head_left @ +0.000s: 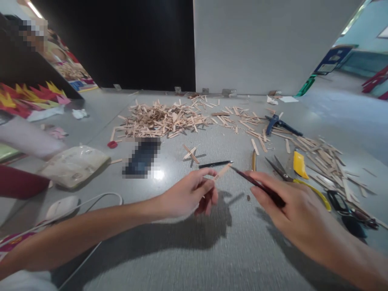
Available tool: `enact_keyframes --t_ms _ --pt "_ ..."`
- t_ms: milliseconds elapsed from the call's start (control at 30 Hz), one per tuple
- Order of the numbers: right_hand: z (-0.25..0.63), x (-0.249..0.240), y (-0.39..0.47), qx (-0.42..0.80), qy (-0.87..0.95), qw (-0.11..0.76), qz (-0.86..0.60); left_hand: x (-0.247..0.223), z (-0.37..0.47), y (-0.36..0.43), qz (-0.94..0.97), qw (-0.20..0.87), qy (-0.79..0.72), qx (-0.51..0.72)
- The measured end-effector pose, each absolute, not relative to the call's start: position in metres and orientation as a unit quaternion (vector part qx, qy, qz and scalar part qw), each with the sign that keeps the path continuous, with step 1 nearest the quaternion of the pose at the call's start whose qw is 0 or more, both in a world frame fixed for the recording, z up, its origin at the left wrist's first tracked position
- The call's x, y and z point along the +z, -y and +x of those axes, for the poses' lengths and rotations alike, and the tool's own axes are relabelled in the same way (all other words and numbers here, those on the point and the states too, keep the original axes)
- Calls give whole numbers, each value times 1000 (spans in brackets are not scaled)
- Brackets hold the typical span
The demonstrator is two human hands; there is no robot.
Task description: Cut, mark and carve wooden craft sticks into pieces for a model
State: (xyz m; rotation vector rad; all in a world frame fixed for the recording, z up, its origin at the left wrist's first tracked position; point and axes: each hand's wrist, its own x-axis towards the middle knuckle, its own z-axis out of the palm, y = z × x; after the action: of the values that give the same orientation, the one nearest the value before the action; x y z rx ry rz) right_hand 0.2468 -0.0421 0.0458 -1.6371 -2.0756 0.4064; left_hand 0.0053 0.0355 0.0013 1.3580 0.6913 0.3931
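Note:
My left hand [195, 192] pinches a short flat wooden stick [223, 171] between thumb and finger, its free end pointing up and right. In my right hand [294, 206] is a slim dark pointed tool [257, 182], its kind unclear, whose tip meets or nearly meets the far end of the stick. Just beyond lies a black pen [216, 164]. Behind the pen, a few sticks [190, 154] form a small crossed piece on the table. Scissors with yellow handles [313, 192] lie partly hidden behind my right hand.
A heap of wooden sticks [163, 119] spreads at the back. More sticks [330, 161] lie right, near a blue glue gun [275, 123] and a yellow cutter [300, 164]. Left are a phone [142, 157], a plastic bag [77, 163] and a white mouse [62, 207] with cable.

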Motion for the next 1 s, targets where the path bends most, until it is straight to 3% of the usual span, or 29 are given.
enact_keyframes --t_ms 200,567,1000 --pt "239 48 59 191 759 274 -559 22 4 -17 599 694 -283 281" --pt "235 39 71 291 753 248 -535 26 0 4 637 657 -292 278" --pt "236 30 74 231 776 258 -527 19 -1 8 653 646 -294 265"
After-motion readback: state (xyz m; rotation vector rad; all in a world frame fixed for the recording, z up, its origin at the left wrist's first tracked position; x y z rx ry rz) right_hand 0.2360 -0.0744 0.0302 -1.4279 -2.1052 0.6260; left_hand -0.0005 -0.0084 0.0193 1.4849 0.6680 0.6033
